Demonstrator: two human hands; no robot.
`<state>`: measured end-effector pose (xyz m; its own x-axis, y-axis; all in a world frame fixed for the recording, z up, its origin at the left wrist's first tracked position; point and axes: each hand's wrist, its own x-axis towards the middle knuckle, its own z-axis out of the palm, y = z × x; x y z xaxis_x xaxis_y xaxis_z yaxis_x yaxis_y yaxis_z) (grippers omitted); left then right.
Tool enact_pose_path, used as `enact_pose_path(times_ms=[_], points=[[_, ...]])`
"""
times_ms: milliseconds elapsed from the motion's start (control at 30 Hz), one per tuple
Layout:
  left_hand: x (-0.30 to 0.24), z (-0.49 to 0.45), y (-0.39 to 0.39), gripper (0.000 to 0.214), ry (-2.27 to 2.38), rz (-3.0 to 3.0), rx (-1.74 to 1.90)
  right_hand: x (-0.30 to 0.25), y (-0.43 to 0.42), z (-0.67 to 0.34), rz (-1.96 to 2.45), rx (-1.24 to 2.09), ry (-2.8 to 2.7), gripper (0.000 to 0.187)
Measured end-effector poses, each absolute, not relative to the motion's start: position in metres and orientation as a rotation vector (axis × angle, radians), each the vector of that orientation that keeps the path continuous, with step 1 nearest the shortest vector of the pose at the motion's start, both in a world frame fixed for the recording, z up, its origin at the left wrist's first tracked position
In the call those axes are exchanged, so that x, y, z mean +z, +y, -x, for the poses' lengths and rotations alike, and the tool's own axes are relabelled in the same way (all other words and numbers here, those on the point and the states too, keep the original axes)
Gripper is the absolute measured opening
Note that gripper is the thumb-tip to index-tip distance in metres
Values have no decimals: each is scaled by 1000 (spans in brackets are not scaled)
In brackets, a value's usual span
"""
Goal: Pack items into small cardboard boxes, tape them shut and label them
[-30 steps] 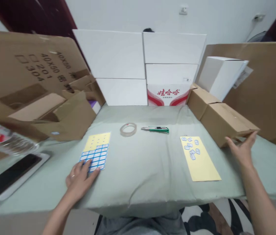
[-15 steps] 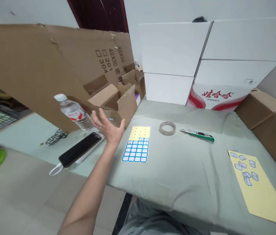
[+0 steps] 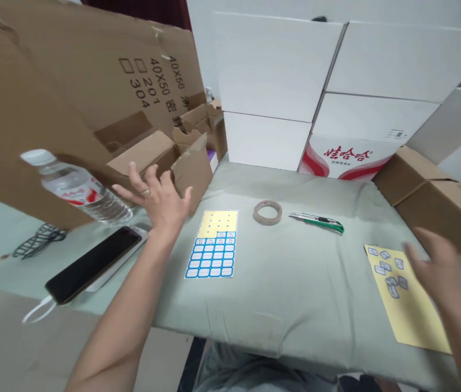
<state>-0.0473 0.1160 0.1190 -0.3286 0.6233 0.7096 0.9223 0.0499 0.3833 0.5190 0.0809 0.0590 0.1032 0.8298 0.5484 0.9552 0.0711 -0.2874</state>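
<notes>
Right now the left hand is raised and wide open, fingers spread, a thin ring on one of them, with hold of nothing. It hangs near the left edge of a table covered in pale green cloth, close to an open brown cardboard box and a clear plastic water bottle with a red label. The right hand is blurred but looks partly open and empty, hovering just beside a long pale yellow backing sheet that carries a loose cluster of small blue-edged paper labels. Between the hands, flat on the cloth, lies a rectangular sheet of blue-bordered white labels, its upper rows bare yellow backing. Beyond it sit a beige roll of tape and, just to its right, a green-and-silver utility knife. A black smartphone lies off to the left, below a large brown corrugated cardboard sheet printed with 40X50, and white cartons stand stacked behind the table
</notes>
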Motion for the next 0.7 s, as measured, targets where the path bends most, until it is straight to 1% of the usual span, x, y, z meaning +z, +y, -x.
enact_pose_path(times_ms=[67, 200, 300, 367, 500, 567, 633, 700], points=[[112, 52, 119, 35, -1906, 1612, -1254, 46, 103, -479, 1672, -164, -1956, 50], [108, 57, 121, 30, -1862, 1634, -1299, 19, 155, -414, 1582, -64, -2204, 42], [112, 60, 124, 27, -1896, 1599, -1273, 8, 184, -397, 1618, -43, -2285, 34], [113, 62, 129, 25, -1894, 1591, -1273, 6, 195, -404, 1691, -53, -2276, 29], [114, 66, 138, 15, -1899, 1548, -1220, 14, 210, -451, 1901, -144, -2071, 29], [117, 66, 139, 16, -1916, 1528, -1196, 22, 217, -472, 1962, -184, -1965, 31], [123, 64, 135, 17, -1891, 1523, -1213, 30, 221, -479, 1957, -213, -1907, 32], [130, 60, 126, 17, -1782, 1531, -1241, 34, 222, -462, 1867, -224, -1931, 36]])
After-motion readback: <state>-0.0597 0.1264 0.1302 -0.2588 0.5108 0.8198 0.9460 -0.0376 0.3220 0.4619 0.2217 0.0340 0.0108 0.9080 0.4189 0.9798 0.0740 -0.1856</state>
